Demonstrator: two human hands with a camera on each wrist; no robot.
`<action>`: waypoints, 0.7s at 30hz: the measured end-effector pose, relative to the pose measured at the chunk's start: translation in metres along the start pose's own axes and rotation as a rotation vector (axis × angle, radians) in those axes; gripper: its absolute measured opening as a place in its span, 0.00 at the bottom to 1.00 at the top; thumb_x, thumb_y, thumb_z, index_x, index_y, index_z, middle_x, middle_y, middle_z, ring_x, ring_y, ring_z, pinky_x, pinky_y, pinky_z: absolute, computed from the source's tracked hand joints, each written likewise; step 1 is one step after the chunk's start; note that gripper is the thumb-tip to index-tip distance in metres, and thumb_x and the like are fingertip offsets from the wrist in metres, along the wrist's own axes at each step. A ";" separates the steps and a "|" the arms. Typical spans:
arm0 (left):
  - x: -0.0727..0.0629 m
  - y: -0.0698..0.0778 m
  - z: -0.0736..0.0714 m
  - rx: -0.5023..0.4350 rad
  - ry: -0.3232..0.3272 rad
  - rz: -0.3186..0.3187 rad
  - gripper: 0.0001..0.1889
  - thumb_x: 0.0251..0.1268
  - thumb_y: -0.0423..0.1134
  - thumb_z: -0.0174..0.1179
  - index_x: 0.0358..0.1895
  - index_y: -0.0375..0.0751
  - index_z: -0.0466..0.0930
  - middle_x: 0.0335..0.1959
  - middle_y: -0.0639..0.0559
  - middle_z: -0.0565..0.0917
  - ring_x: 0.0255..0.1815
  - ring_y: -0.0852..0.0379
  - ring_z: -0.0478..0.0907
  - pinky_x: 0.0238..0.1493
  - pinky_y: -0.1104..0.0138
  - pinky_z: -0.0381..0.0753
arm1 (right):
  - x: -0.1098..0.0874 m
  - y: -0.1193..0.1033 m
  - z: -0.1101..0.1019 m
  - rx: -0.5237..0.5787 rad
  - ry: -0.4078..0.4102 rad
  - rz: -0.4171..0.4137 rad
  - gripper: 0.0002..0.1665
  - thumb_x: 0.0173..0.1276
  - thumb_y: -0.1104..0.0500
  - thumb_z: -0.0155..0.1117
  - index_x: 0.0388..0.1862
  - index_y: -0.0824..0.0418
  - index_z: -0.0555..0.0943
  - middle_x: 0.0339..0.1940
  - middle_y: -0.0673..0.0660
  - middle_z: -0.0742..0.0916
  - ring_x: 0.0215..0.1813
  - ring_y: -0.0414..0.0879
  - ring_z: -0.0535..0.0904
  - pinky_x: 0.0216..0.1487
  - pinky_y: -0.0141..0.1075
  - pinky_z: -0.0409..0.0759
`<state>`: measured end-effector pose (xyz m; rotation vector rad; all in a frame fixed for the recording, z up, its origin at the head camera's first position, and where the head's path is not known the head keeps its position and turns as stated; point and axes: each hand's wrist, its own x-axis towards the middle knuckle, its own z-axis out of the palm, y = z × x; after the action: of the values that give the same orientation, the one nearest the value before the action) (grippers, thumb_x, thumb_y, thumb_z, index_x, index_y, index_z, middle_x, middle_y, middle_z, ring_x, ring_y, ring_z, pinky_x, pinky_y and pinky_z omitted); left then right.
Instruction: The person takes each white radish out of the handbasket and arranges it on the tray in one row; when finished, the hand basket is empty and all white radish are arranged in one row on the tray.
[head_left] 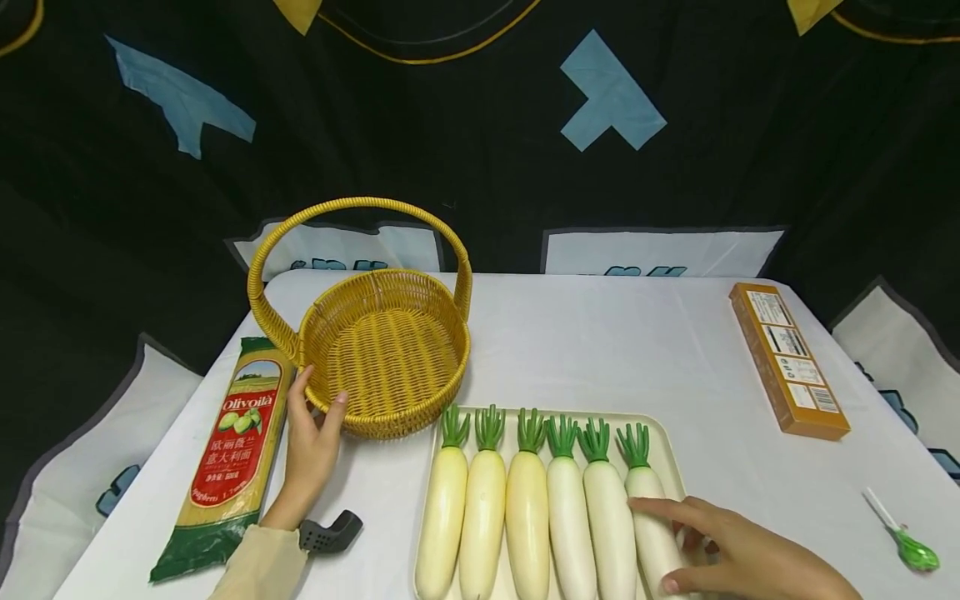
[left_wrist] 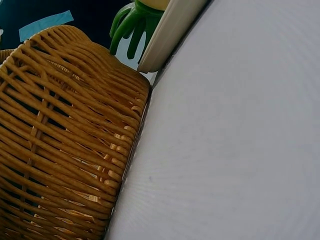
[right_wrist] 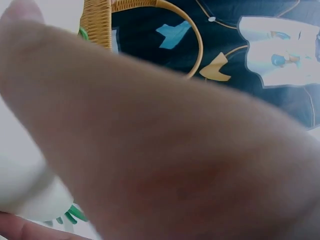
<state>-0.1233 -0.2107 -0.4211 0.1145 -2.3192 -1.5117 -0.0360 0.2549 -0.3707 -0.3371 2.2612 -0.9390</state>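
Note:
Several white radishes with green stalk tops lie side by side in a cream tray. At the rightmost white radish, my right hand has its thumb and index finger over the body, the other fingers bent at its right side. That hand fills much of the right wrist view, with white radish beside it. My left hand touches the near left rim of a yellow wicker basket with thumb and index finger spread. The basket's woven side fills the left of the left wrist view; that hand is out of sight there.
A spaghetti packet lies left of the basket, close to the left hand. An orange-brown box lies at the right edge of the white table. Near the right hand is a green lollipop. A dark patterned cloth hangs behind.

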 end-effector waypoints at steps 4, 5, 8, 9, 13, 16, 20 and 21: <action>-0.002 0.001 0.000 0.001 0.003 0.000 0.33 0.67 0.41 0.48 0.71 0.49 0.42 0.70 0.45 0.48 0.69 0.43 0.52 0.62 0.50 0.59 | -0.001 -0.001 0.000 0.013 0.015 0.023 0.46 0.56 0.43 0.62 0.71 0.43 0.53 0.41 0.54 0.76 0.39 0.40 0.72 0.33 0.32 0.74; -0.002 0.001 0.001 0.003 0.005 0.000 0.33 0.67 0.41 0.48 0.71 0.49 0.42 0.70 0.44 0.49 0.69 0.43 0.53 0.61 0.50 0.59 | -0.001 -0.002 -0.001 0.008 0.026 0.036 0.48 0.56 0.43 0.62 0.72 0.45 0.50 0.40 0.54 0.76 0.39 0.41 0.72 0.34 0.34 0.76; -0.003 0.005 0.003 0.051 0.033 -0.001 0.32 0.67 0.43 0.48 0.70 0.47 0.44 0.69 0.41 0.50 0.68 0.41 0.53 0.62 0.49 0.58 | 0.000 -0.004 -0.005 0.003 0.050 0.087 0.50 0.57 0.43 0.60 0.73 0.50 0.46 0.41 0.55 0.77 0.42 0.46 0.73 0.35 0.40 0.77; -0.004 0.007 0.003 0.083 0.052 0.004 0.32 0.67 0.44 0.49 0.70 0.46 0.45 0.69 0.39 0.50 0.68 0.40 0.52 0.62 0.47 0.57 | 0.000 -0.005 -0.006 0.011 0.056 0.113 0.51 0.57 0.43 0.60 0.73 0.51 0.45 0.42 0.55 0.77 0.42 0.47 0.73 0.35 0.43 0.78; -0.010 0.026 0.004 0.276 0.111 0.071 0.35 0.62 0.47 0.54 0.69 0.43 0.49 0.69 0.32 0.48 0.68 0.33 0.47 0.63 0.40 0.45 | -0.004 -0.007 -0.011 -0.039 0.070 0.129 0.50 0.59 0.43 0.59 0.73 0.55 0.44 0.45 0.57 0.76 0.45 0.50 0.73 0.36 0.48 0.77; -0.016 0.049 0.004 0.408 0.069 0.139 0.42 0.57 0.50 0.58 0.71 0.44 0.46 0.70 0.30 0.41 0.70 0.30 0.40 0.62 0.37 0.39 | -0.006 -0.011 -0.013 -0.094 0.113 0.131 0.49 0.59 0.41 0.59 0.72 0.51 0.46 0.47 0.57 0.76 0.46 0.49 0.73 0.37 0.45 0.77; -0.027 0.088 0.002 0.455 -0.104 0.183 0.46 0.56 0.55 0.58 0.72 0.55 0.38 0.73 0.39 0.33 0.72 0.34 0.33 0.61 0.33 0.41 | -0.011 -0.024 -0.015 -0.221 0.307 0.030 0.45 0.58 0.38 0.58 0.70 0.44 0.51 0.52 0.54 0.76 0.49 0.49 0.74 0.36 0.38 0.78; -0.029 0.100 0.001 0.448 -0.142 0.196 0.46 0.56 0.55 0.59 0.72 0.58 0.37 0.73 0.42 0.32 0.72 0.35 0.34 0.60 0.32 0.44 | -0.013 -0.028 -0.016 -0.255 0.368 -0.016 0.44 0.58 0.38 0.58 0.70 0.43 0.52 0.53 0.54 0.76 0.51 0.51 0.74 0.35 0.37 0.79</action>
<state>-0.0834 -0.1601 -0.3397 -0.1054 -2.6569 -0.9171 -0.0376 0.2495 -0.3366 -0.3127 2.7292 -0.7682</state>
